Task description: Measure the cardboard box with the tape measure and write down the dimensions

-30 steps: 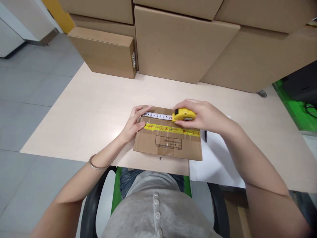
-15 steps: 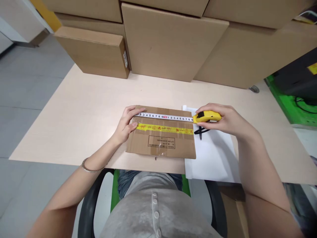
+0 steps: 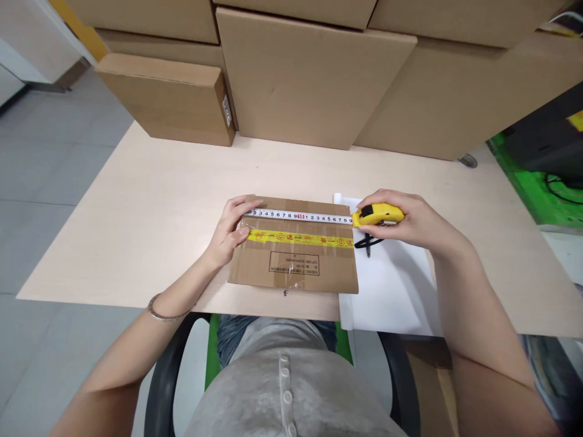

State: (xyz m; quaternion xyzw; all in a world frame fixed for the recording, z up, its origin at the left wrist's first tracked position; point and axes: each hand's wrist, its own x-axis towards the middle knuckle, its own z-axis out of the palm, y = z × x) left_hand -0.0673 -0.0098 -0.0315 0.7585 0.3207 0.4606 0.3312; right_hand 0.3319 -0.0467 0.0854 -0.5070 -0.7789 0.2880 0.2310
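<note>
Two hands span flat box (image 3: 291,267) at table (image 3: 136,230) front edge. Your left hand (image 3: 232,233), fingers flat, pins blade (image 3: 300,215) tip to box's left edge against slipping; your right hand (image 3: 410,221) pinches tape measure case (image 3: 377,215) just past right edge, blade taut across top.

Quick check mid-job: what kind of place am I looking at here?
Probably a packing or shipping workstation: stacked cardboard boxes line the back of a pale desk, and the right hand holds a yellow tape measure across a taped flat carton.
</note>
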